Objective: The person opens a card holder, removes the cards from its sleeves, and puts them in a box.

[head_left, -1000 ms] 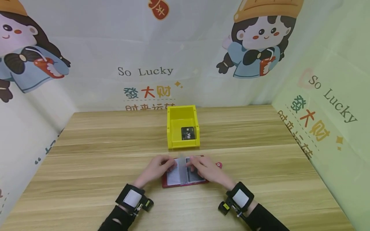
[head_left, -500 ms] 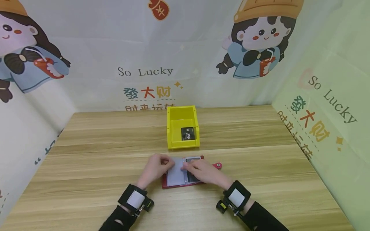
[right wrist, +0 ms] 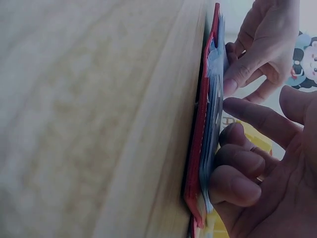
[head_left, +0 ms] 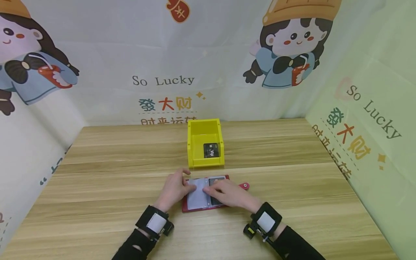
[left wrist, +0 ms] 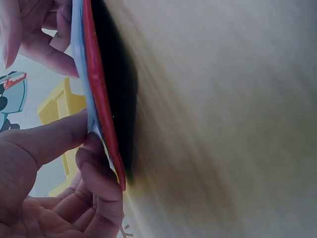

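Note:
A red card holder [head_left: 199, 208] with clear plastic sleeves lies spread on the table. Its left sleeve [head_left: 196, 199] looks pale, while a dark card [head_left: 217, 200] shows through the right one. My left hand [head_left: 173, 187] is at the holder's left side, thumb on the sleeve and other fingers curled by the outer edge; the left wrist view shows these fingers [left wrist: 101, 181] close up. From the right, my right hand [head_left: 232, 195] touches the sleeves near the fold with a fingertip, its other fingers [right wrist: 237, 163] bent over the right page.
Behind the holder stands a yellow bin [head_left: 206, 162] with a black VIP card [head_left: 211, 150] inside. The holder's red strap with a snap [head_left: 245, 186] sticks out to the right. Printed cloth [head_left: 227, 101] hangs at the back and sides of the wooden table [head_left: 292, 173].
A clear sleeve that stood up at the fold now lies flat on the left. The left index finger has lifted away from the thumb; the right hand has shifted slightly left.

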The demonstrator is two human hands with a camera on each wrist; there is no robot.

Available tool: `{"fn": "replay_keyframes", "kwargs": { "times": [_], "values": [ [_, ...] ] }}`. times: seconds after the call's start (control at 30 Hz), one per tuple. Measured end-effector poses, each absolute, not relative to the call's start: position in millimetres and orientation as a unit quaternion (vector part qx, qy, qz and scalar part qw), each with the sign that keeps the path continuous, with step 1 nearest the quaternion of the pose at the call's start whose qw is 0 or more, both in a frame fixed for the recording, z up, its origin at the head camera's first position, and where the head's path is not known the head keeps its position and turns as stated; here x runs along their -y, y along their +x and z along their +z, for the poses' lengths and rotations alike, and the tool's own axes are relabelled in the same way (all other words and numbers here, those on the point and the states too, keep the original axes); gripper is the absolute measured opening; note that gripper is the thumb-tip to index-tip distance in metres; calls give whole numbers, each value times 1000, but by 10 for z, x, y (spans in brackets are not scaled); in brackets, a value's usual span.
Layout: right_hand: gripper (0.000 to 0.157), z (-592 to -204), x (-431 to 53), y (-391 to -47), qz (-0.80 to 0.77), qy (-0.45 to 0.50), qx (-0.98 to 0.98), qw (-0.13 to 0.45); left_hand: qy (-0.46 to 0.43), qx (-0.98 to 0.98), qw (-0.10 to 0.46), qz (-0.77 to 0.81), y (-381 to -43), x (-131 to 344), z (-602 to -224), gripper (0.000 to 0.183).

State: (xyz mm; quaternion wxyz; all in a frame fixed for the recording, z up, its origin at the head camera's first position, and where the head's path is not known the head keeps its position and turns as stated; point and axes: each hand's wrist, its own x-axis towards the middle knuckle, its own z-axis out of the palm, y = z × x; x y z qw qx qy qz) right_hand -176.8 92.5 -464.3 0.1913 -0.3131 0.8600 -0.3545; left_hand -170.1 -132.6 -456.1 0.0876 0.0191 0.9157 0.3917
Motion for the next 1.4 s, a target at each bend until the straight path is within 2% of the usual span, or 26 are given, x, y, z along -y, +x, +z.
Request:
{"fn": "replay_keyframes", "kwargs": {
  "times": [0.17,0.4,0.77,1.4],
  "values": [
    [36,-4631,-1054,-1782,-373,-305,-855,188,34,-918,81,386,-1704,1314,-4588,30],
    [53,-4628,-1252,-1868,-377,-278,-870,156,80,-929,67,356,-1723,1230,-4567,16],
    [72,-4624,-1381,-1936,-357,-238,-890,156,124,-928,65,345,-1740,1129,-4586,25],
    [73,-4670,-1384,-1932,-333,-235,-897,173,121,-906,105,392,-1735,939,-4526,28]
  ]
}}
